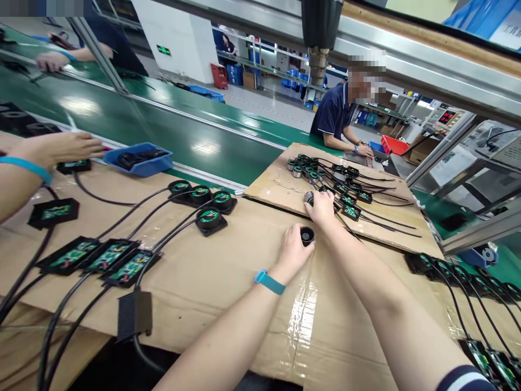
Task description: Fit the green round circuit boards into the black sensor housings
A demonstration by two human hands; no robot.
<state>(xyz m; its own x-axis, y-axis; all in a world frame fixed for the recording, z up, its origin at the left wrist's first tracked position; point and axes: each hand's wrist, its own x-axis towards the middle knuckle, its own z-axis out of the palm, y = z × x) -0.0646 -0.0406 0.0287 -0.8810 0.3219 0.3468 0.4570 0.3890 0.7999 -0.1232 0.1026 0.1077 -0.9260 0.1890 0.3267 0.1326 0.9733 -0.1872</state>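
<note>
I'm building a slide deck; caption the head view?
Left hand holding a black round part, right hand among wired parts on cardboard.

The brown cardboard (228, 271) looks dull and papery, but the clear tape (303, 320) on it is smooth and very shiny. The round black cup (306, 237) looks like hard plastic. The black box (129, 316) has bumpy ridges. The blue tray (157, 165) is plastic. The green worktop (195, 127) is glossy. The big bar (260, 17) looks like smooth, shiny metal.
</note>
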